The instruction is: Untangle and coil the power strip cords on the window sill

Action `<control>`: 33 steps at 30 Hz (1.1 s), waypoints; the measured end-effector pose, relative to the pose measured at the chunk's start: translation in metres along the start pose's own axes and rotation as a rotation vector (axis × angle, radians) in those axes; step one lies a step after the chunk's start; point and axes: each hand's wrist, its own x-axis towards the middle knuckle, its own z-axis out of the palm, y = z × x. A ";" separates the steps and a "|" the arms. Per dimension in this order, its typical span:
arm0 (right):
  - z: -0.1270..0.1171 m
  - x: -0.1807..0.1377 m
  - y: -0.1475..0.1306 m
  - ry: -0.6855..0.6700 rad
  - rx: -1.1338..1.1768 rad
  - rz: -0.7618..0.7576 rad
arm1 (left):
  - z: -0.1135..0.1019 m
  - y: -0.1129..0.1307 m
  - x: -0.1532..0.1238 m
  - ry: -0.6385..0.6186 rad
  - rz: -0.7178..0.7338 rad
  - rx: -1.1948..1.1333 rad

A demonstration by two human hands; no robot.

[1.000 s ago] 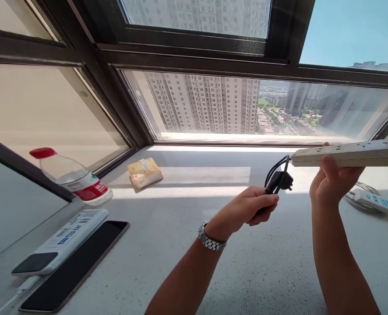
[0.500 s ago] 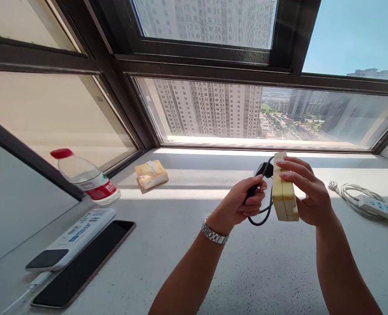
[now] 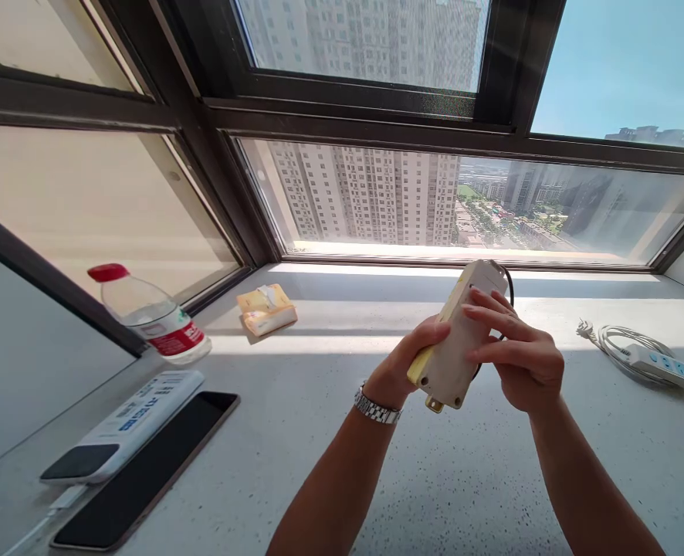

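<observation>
A boxy, yellowed-white power strip (image 3: 455, 351) is held tilted above the sill, its pale flat back with screw holes toward me. Its sockets do not show. A small metal tab (image 3: 434, 404) sticks out at the near end. My left hand (image 3: 408, 359) is closed round the left edge, thumb along the yellowed side and the other fingers hidden beneath. My right hand (image 3: 519, 351) grips at the right edge, fingertips pressed on the back. The black cord (image 3: 511, 287) loops from the far end and passes behind the right fingers. The plug is hidden.
On the left are a water bottle (image 3: 171, 328), a white power bank (image 3: 139, 413) with a cable, and a dark phone (image 3: 150, 471). A tissue pack (image 3: 266, 309) lies near the window. Another power strip (image 3: 663, 364) with coiled white cord is at right.
The power strip has turned so its back faces me and has shifted left. My left hand has gone from the black plug and cord to the strip's left edge; the right hand moved slightly left.
</observation>
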 end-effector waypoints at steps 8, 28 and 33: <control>-0.046 -0.004 0.028 -0.206 -0.032 0.350 | -0.012 0.001 0.001 -0.270 -0.368 0.272; -0.054 -0.071 0.120 -0.149 0.395 1.294 | -0.054 -0.059 0.039 0.242 -0.259 -0.218; -0.048 -0.114 0.153 0.409 0.238 1.548 | -0.058 -0.069 0.038 0.484 -0.171 -0.200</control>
